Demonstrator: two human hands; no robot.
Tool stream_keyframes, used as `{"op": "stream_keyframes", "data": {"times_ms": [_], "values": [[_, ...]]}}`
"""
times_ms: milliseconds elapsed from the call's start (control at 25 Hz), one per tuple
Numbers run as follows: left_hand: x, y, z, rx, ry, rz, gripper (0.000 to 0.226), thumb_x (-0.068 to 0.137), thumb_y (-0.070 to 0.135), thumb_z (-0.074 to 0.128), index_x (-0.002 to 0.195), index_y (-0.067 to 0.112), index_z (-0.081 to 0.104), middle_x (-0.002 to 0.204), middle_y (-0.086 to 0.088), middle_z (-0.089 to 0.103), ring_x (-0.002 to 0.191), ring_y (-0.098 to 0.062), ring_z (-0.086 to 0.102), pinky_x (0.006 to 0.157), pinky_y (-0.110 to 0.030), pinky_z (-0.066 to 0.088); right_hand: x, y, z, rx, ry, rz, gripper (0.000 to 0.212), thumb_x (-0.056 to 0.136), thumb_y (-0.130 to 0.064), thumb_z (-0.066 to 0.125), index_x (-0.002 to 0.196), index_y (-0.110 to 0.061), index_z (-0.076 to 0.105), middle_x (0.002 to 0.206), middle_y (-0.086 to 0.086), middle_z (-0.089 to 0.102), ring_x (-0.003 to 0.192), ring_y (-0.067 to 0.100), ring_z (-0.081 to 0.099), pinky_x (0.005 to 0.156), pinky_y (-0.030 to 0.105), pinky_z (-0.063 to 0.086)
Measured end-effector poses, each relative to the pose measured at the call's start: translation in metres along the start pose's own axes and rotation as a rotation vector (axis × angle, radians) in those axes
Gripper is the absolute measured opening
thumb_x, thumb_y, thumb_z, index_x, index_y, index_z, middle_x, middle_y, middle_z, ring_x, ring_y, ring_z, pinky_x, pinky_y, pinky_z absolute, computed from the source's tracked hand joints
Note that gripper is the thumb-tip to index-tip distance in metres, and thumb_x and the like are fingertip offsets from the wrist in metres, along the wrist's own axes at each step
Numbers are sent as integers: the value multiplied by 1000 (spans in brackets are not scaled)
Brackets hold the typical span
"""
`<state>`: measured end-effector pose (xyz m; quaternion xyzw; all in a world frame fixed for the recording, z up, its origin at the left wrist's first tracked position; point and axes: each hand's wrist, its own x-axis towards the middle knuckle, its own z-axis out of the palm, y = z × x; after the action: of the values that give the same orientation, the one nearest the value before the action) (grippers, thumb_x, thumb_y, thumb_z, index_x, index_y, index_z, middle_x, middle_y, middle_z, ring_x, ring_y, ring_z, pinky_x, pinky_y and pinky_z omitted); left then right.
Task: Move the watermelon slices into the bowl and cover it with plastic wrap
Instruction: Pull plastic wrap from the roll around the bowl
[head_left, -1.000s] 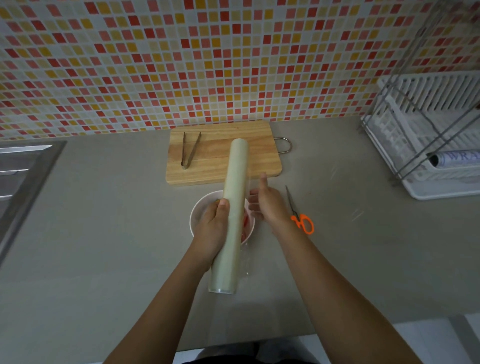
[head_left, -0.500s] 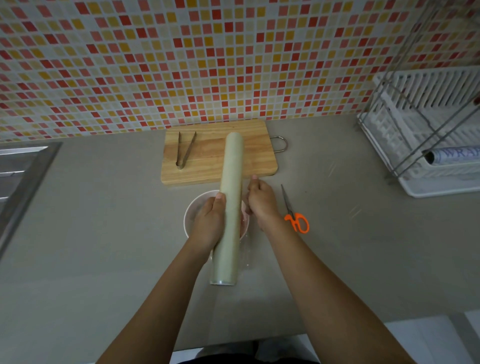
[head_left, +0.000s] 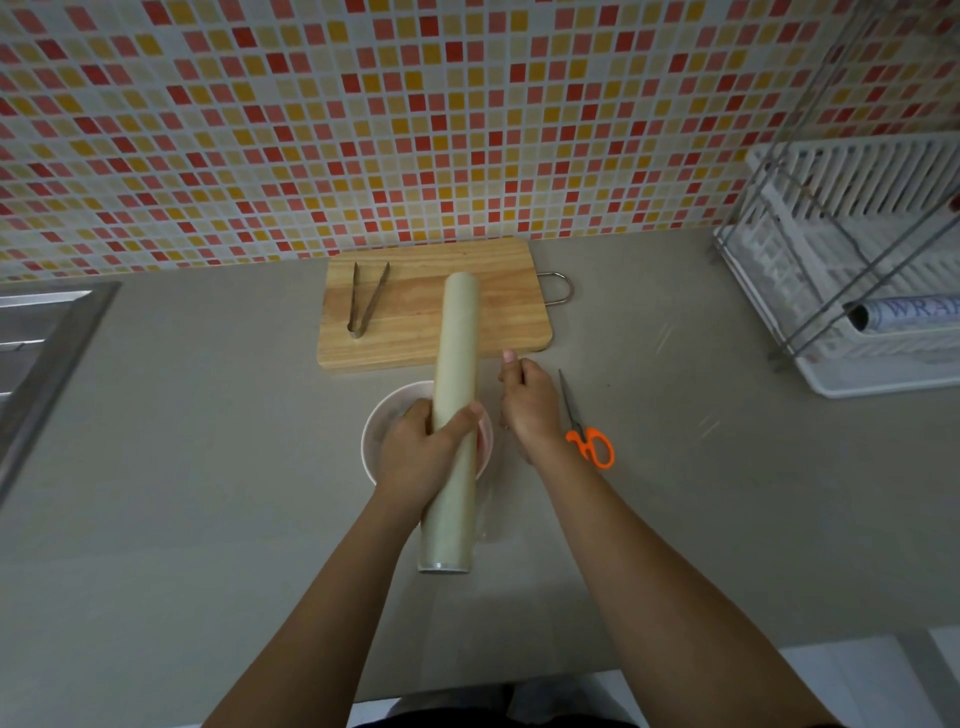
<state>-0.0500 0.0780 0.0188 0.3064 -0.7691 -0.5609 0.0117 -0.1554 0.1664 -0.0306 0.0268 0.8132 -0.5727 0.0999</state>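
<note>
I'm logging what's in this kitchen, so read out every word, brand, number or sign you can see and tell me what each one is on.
"WRA": on the printed roll lying in the white dish rack; the word is cut off by the picture's right edge.
Nothing else readable: the plastic wrap roll in the left hand, the scissors and the cutting board show no print.

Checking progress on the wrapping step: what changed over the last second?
The right hand, apparently pinching film, drew slightly rightward off the plastic wrap roll. The left hand still grips the roll above the bowl; tongs, board and scissors unmoved.
</note>
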Motion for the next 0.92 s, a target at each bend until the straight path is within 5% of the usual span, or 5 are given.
{"op": "stream_keyframes", "data": {"times_ms": [160, 360, 560, 800, 920], "values": [[-1, -3, 2, -13, 80, 21, 38, 73, 55, 62, 86, 19, 67, 78, 2, 69, 77, -18, 66, 80, -47, 55, 1, 6, 0, -10, -3, -13, 37, 96, -38, 38, 77, -12, 56, 71, 1, 56, 73, 22, 53, 67, 31, 39], [9, -9, 2, 33, 77, 21, 30, 81, 46, 64, 86, 17, 69, 78, -1, 70, 78, -21, 66, 81, -47, 54, -2, 9, -10, 111, -36, 166, 57, 93, -57, 20, 69, -23, 58, 62, -1, 60, 57, 16, 57, 59, 29, 42], [15, -15, 7, 126, 90, 19, 37, 82, 46, 62, 98, 13, 68, 81, -1, 69, 78, -19, 64, 79, -40, 53, -29, 29, -9, 53, -71, 221, 65, 92, -58, 21, 52, -17, 52, 51, 2, 55, 53, 21, 53, 68, 38, 44], [20, -7, 5, 66, 130, 27, 31, 83, 45, 61, 80, 15, 68, 71, -1, 69, 69, -18, 65, 67, -36, 52, -60, 32, -5, 5, -129, 237, 75, 67, -78, 17, 41, -21, 57, 56, 2, 63, 73, 32, 64, 74, 42, 49], [22, 4, 3, 129, 135, 61, 34, 84, 49, 58, 76, 16, 65, 68, 2, 65, 65, -15, 62, 57, -29, 42, -68, 29, -3, 41, -145, 163, 69, 76, -73, 27, 44, -22, 59, 60, 7, 67, 69, 29, 67, 72, 42, 53]]}}
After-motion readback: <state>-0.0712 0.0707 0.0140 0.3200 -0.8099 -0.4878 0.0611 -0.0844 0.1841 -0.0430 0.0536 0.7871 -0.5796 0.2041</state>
